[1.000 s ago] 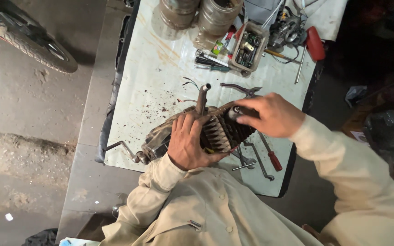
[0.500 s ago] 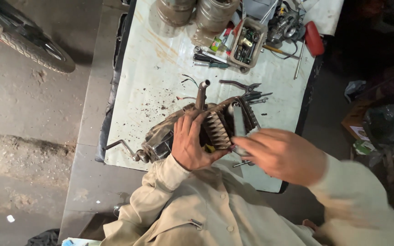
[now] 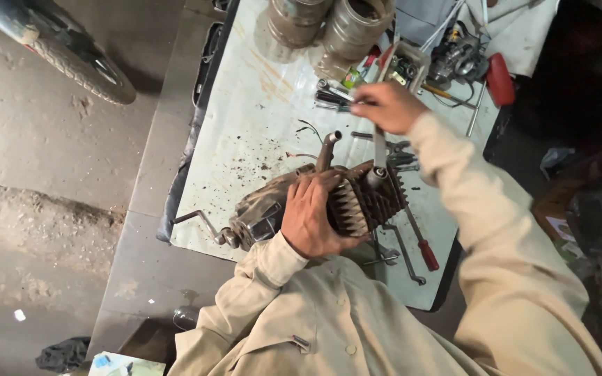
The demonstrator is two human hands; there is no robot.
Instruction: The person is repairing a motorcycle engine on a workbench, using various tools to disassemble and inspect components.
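Observation:
A dirty motorcycle engine (image 3: pixel 263 209) with a dark finned cylinder (image 3: pixel 374 202) lies on the pale sheet-covered bench (image 3: pixel 259 104). My left hand (image 3: pixel 315 216) is pressed flat on the cylinder's fins, holding the engine down. My right hand (image 3: pixel 388 104) is raised above it and grips the upper end of a long metal socket wrench (image 3: pixel 379 150). The wrench stands upright with its lower end seated on top of the cylinder. A bent exhaust stub (image 3: pixel 327 147) sticks up from the engine beside my left hand.
Two metal cylinder sleeves (image 3: pixel 329 24) stand at the bench's far edge, next to a small parts tray (image 3: pixel 405 66) and a red-handled tool (image 3: pixel 499 78). A red-handled screwdriver (image 3: pixel 419 244) and wrenches lie near the engine. A motorcycle tyre (image 3: pixel 71 59) is on the floor at left.
My right hand left the cylinder, swung near my body, then rose with a long socket wrench that now stands on the cylinder. The left hand stayed on the fins.

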